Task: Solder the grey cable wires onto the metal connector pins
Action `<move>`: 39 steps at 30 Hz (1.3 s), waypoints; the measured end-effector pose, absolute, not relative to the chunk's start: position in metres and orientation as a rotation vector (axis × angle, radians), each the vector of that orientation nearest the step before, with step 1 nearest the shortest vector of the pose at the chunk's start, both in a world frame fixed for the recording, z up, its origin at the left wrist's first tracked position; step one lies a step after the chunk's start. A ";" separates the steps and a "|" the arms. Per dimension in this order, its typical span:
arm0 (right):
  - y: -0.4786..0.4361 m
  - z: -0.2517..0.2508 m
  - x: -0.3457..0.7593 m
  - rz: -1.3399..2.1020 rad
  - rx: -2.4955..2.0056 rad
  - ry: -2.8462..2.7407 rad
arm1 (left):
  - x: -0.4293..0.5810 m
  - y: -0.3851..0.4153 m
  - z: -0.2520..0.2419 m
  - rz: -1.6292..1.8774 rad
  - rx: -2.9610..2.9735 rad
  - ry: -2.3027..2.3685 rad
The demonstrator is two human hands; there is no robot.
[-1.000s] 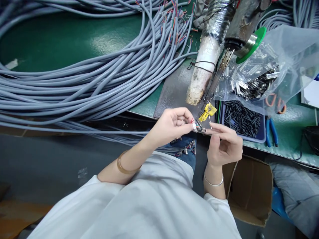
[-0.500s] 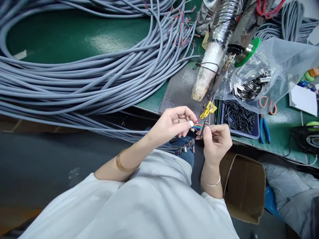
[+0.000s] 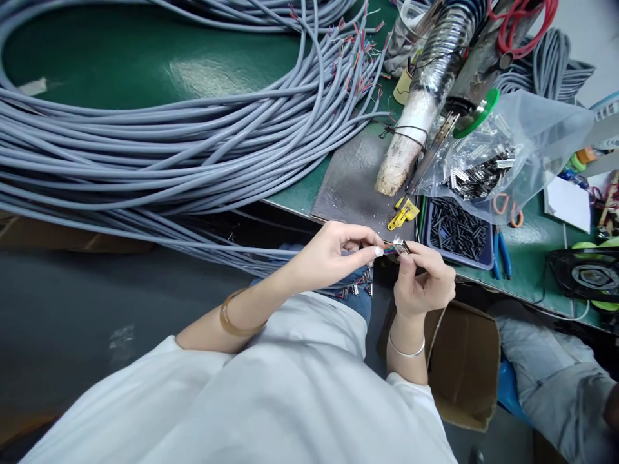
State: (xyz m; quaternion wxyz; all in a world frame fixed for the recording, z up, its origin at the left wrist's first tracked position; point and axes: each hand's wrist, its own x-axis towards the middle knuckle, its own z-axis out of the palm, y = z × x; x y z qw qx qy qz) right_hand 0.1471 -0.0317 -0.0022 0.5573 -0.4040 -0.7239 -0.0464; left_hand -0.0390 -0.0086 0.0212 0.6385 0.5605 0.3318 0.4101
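Between finger and thumb, my left hand [image 3: 341,253] pinches thin coloured wires [image 3: 388,249] at the end of a grey cable. My right hand [image 3: 423,277] holds a small metal connector [image 3: 401,245] by its edge, its pin row turned toward the right. The wires run from my left fingertips to the connector, in front of the bench edge. Beyond them, a yellow clip-like piece [image 3: 403,214] lies on a dark plate [image 3: 355,180]. Several cable ends with connectors [image 3: 358,285] hang over my lap, below my left hand.
Grey cables [image 3: 193,154] cover the left of the green bench. A wrapped duct [image 3: 411,135] comes down over the plate. To the right are a bin of black pieces [image 3: 457,231], a bag of connectors [image 3: 522,148], blue-handled pliers [image 3: 501,254] and a cardboard box [image 3: 461,361]. A person's leg shows at lower right.
The connector has turned in my right hand, and its pins now face right instead of left. My left fingers have moved slightly down and right along the wires. The view has shifted a little.
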 end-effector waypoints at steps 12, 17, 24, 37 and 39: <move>-0.049 0.013 0.137 0.311 -1.424 -1.329 | -0.048 0.000 0.011 0.756 0.791 0.610; -0.046 0.009 0.137 0.422 -1.501 -1.452 | -0.045 -0.001 0.012 0.721 0.879 0.630; -0.034 0.006 0.140 0.653 -1.502 -1.474 | -0.042 -0.002 0.013 0.682 0.909 0.639; -0.042 0.007 0.140 0.926 -1.476 -1.354 | -0.036 -0.003 0.014 0.767 1.050 0.758; -0.039 0.005 0.139 0.997 -1.459 -1.306 | -0.036 -0.003 0.015 0.765 1.059 0.768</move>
